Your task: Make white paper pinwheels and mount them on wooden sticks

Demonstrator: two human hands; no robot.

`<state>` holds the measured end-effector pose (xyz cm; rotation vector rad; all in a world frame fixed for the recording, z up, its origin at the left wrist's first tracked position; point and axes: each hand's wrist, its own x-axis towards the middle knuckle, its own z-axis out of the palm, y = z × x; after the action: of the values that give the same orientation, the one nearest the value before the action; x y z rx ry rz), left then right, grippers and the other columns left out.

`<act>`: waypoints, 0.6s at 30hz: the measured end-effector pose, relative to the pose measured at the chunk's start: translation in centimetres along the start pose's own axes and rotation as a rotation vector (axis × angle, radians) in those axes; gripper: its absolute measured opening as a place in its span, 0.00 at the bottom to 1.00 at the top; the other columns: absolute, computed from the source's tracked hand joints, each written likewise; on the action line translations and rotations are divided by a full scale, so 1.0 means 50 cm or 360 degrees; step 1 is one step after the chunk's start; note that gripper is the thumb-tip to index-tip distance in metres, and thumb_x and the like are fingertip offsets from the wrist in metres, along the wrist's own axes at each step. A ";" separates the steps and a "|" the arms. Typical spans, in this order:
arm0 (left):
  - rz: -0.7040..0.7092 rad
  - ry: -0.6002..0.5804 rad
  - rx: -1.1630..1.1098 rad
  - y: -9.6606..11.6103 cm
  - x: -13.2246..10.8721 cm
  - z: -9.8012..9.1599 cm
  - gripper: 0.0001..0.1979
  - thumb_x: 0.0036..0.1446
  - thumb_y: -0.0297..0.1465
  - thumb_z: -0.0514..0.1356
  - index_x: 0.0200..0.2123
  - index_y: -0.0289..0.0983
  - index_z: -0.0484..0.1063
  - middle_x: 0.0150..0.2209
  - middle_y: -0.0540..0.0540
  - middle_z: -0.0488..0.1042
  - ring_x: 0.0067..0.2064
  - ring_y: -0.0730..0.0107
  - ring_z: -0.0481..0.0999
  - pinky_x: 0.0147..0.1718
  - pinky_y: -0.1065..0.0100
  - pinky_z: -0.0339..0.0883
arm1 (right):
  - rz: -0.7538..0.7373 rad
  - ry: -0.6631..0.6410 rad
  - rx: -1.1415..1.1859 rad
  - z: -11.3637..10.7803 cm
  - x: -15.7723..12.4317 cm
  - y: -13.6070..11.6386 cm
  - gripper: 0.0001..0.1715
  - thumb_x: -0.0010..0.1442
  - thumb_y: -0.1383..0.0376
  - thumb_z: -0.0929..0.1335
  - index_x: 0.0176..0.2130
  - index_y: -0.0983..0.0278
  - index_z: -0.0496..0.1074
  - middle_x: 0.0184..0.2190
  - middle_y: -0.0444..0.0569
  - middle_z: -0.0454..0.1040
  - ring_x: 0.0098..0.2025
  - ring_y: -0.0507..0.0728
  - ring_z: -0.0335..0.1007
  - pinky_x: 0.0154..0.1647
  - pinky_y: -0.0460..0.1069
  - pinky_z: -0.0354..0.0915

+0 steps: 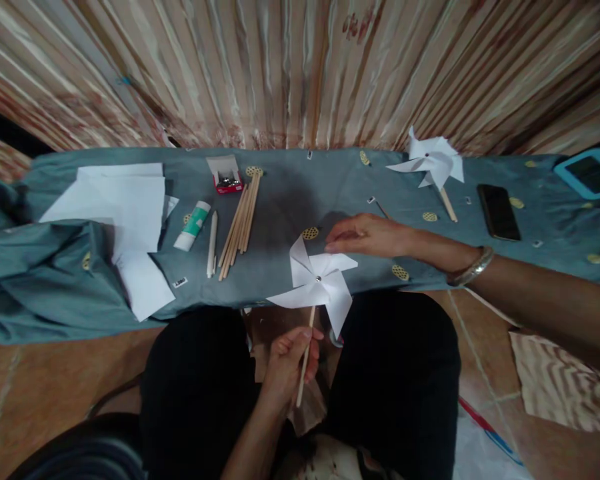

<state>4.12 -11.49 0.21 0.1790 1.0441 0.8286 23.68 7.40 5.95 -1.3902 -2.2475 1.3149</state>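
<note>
My left hand (287,357) is closed round the thin wooden stick (306,357) of a white paper pinwheel (320,283), holding it upright above my lap. A metal pin sits at the pinwheel's centre. My right hand (367,235), with a metal bangle on the wrist, reaches in from the right, fingers pressed together at the tip of the pinwheel's right blade. Whether those fingers pinch the paper or only touch it is unclear.
A grey-blue cloth (290,200) covers the low surface. On it lie a bundle of wooden sticks (240,227), a glue stick (193,225), a small red box of pins (226,177), white paper sheets (125,207), a second pinwheel (433,163), a black phone (499,212) and a blue-framed tablet (593,172).
</note>
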 end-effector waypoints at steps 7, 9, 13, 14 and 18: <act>-0.0012 0.0046 -0.0031 0.002 -0.018 0.012 0.25 0.33 0.47 0.75 0.24 0.32 0.75 0.17 0.54 0.68 0.11 0.87 0.56 0.12 0.79 0.42 | 0.0122 0.0322 0.0468 0.027 -0.055 0.043 0.29 0.52 0.40 0.70 0.32 0.63 0.78 0.28 0.46 0.77 0.33 0.54 0.72 0.36 0.49 0.66; 0.0001 0.0040 -0.0017 0.009 -0.026 0.021 0.25 0.34 0.47 0.75 0.24 0.32 0.76 0.17 0.55 0.67 0.11 0.87 0.56 0.12 0.79 0.42 | 0.0185 0.0446 0.0581 0.044 -0.069 0.057 0.29 0.50 0.40 0.71 0.32 0.63 0.78 0.29 0.47 0.78 0.33 0.55 0.72 0.37 0.50 0.67; 0.0076 -0.0014 0.0014 0.046 -0.038 0.050 0.23 0.37 0.46 0.74 0.25 0.32 0.76 0.16 0.55 0.67 0.11 0.87 0.56 0.12 0.79 0.44 | 0.0232 0.0913 0.0929 0.065 -0.080 0.071 0.29 0.46 0.40 0.74 0.32 0.62 0.79 0.31 0.48 0.81 0.36 0.56 0.76 0.45 0.52 0.70; 0.0116 -0.0032 0.0028 0.059 -0.039 0.057 0.22 0.38 0.46 0.74 0.26 0.32 0.77 0.16 0.55 0.67 0.11 0.87 0.56 0.12 0.79 0.44 | 0.0218 0.1034 0.1033 0.065 -0.078 0.072 0.29 0.45 0.40 0.75 0.32 0.62 0.78 0.32 0.48 0.81 0.37 0.56 0.77 0.46 0.53 0.70; 0.0365 -0.0056 0.0110 0.116 -0.031 0.079 0.19 0.42 0.43 0.73 0.27 0.32 0.77 0.16 0.55 0.67 0.13 0.86 0.57 0.13 0.79 0.46 | 0.0094 0.1257 0.1297 0.055 -0.046 0.062 0.27 0.43 0.42 0.77 0.31 0.61 0.78 0.29 0.47 0.81 0.36 0.57 0.78 0.49 0.55 0.72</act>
<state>3.98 -7.57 6.26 0.3760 1.0314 0.9931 25.32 4.48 2.62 -1.3016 -1.0001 1.1771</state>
